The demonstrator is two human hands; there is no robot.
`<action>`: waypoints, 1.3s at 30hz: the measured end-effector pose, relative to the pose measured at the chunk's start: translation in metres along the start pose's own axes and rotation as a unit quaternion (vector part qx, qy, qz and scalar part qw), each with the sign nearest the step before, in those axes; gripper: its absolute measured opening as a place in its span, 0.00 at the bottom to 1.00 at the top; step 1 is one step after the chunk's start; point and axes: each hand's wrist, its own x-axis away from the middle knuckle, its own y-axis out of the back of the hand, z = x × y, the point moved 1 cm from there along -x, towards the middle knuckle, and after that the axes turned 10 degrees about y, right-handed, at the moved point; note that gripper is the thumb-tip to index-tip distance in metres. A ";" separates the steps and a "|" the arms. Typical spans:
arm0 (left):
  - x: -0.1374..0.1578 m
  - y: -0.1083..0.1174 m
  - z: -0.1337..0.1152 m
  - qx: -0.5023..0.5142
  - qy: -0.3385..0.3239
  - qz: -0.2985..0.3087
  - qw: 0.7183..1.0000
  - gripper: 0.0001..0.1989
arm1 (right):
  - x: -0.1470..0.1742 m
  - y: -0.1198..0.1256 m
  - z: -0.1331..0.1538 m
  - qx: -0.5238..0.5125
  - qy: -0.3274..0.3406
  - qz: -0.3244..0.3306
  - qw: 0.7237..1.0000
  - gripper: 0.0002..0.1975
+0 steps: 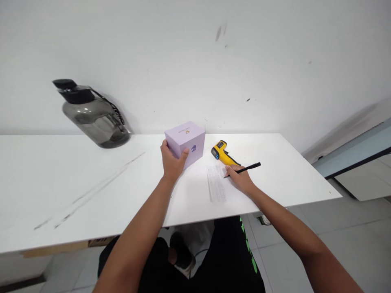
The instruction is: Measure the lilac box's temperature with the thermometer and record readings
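Note:
My left hand (173, 160) grips a lilac box (195, 140) near the back of the white table, its thumb on the front face and the fingers round the left side. In my right hand (240, 177) is a black pen (252, 166), its tip over the right edge of a slip of paper (216, 187) covered in faint writing. Whether the tip touches the paper I cannot tell. Just beyond that hand lies a yellow and black infrared thermometer (224, 152), its handle end close to my fingers.
A large grey see-through bottle (94, 116) with a black lid stands at the back left, against the wall (189, 61). The white table (100, 183) has dark streaks on its left part. Its front edge runs above my legs. A pale panel (360, 148) stands off to the right.

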 end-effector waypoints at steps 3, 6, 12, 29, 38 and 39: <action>0.000 -0.001 -0.001 0.001 0.003 -0.004 1.000 0.49 | 0.000 0.000 0.002 0.008 0.006 0.004 1.000 0.21; 0.001 -0.001 -0.001 0.002 -0.003 -0.008 1.000 0.49 | -0.001 0.001 0.004 0.016 0.008 0.012 1.000 0.22; 0.002 0.000 -0.003 0.000 -0.026 -0.016 1.000 0.50 | -0.001 0.002 0.006 0.018 0.022 0.016 0.999 0.23; 0.008 0.002 -0.020 0.034 -0.030 -0.021 0.999 0.52 | 0.001 0.001 0.009 0.009 0.022 0.023 0.999 0.26; 0.013 0.001 -0.022 0.025 -0.044 0.000 0.999 0.52 | 0.001 0.000 0.007 -0.018 -0.001 0.019 1.000 0.28; 0.013 0.000 -0.021 0.023 -0.044 0.001 0.999 0.52 | 0.001 -0.001 0.007 -0.020 -0.004 0.017 1.000 0.28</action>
